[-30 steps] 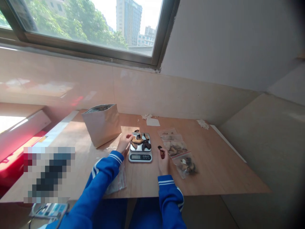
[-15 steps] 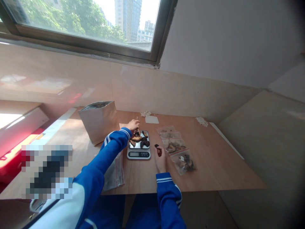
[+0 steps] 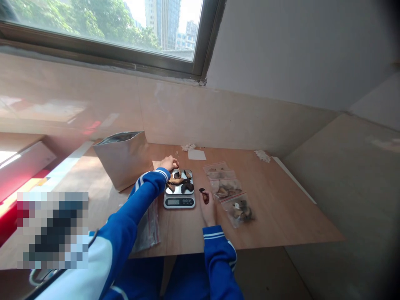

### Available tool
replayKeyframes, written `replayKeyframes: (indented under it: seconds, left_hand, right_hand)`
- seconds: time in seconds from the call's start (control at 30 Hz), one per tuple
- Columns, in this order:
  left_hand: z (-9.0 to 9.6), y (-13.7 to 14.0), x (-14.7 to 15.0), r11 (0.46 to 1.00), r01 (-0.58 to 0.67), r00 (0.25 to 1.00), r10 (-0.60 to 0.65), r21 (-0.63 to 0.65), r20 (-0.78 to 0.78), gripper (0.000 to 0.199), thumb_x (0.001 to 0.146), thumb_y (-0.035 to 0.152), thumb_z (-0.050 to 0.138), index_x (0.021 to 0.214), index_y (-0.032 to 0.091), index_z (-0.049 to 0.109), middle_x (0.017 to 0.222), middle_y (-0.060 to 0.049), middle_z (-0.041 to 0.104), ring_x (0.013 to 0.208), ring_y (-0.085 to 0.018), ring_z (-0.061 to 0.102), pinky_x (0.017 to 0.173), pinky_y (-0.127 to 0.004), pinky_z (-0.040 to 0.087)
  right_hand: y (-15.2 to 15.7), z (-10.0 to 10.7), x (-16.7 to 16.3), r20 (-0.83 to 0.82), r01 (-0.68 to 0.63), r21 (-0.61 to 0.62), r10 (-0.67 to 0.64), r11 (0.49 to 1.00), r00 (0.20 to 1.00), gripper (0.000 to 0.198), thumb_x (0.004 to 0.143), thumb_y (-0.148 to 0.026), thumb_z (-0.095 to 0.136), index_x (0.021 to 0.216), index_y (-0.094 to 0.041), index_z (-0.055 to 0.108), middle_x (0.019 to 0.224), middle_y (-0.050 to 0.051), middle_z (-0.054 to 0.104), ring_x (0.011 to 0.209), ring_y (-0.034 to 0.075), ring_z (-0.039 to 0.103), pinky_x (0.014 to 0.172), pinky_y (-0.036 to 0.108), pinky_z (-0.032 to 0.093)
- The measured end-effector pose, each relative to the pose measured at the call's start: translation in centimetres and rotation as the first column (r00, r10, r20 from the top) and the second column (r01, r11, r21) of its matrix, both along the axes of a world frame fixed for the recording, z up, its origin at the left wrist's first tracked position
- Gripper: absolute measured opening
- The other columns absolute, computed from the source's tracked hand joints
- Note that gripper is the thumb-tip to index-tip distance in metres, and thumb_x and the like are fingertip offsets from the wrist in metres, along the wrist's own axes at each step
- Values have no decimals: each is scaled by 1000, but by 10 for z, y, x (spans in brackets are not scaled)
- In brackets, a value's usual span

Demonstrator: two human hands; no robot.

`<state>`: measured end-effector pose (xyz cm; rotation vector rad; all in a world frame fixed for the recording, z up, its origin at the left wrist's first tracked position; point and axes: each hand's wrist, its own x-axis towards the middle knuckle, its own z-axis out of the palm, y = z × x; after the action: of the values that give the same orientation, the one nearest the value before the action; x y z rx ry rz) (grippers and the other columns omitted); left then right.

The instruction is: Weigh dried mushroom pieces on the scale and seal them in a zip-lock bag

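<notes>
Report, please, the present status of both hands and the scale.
Left hand at far edge of scale, hold unclear. Right hand holding dark piece beside scale. Several brown and black pieces on scale. Open bag standing left of scale.

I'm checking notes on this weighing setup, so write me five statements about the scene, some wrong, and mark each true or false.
1. Several dark and tan pieces lie on the scale. True.
2. The left hand is at the scale's near edge, beside the display. False: it is at the far left side of the weighing plate.
3. The right hand holds a dark brown piece. True.
4. The brown bag lies flat on its side. False: it stands upright with its top open.
5. A white sheet lies on the table beyond the scale. True.
</notes>
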<state>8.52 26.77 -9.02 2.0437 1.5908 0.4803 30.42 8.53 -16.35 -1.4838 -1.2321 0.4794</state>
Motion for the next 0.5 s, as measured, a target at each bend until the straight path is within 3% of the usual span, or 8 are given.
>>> replayKeyframes:
  seconds: [0.13,0.3,0.43,0.5]
  left_hand:
    - [5,-5,-2,989,-143,987,139,44,76,9,74,24,65,77,19,71,84,-5,70,88,-18,61,80,-25,45]
    - [28,-17,-12,945,-292,940,255,147,229,17,84,25,53,90,16,66,92,-7,69,87,-17,61,79,-27,46]
    - [58,-60,-11,915,-322,903,220,244,368,24,90,30,45,100,16,61,100,-6,67,88,-15,61,80,-26,47]
    - [66,-96,-4,927,-275,844,107,254,525,21,87,33,50,96,17,61,92,-5,67,80,-15,61,73,-26,48]
  right_hand:
    - [-1,3,-1,27,-5,-39,6,999,1000,25,83,-41,54,90,-18,60,86,6,65,72,19,58,67,31,47]
    - [-1,5,-1,38,-7,-17,7,1000,999,25,84,-41,53,91,-18,59,89,7,64,76,19,58,69,31,47]
    - [-1,6,-2,26,-3,-9,4,1000,1000,27,84,-43,54,91,-18,60,88,8,65,73,18,57,67,30,47]
    - [-1,5,-2,22,3,-11,-2,1000,1000,28,84,-44,53,92,-17,60,86,8,64,72,18,56,67,30,46]
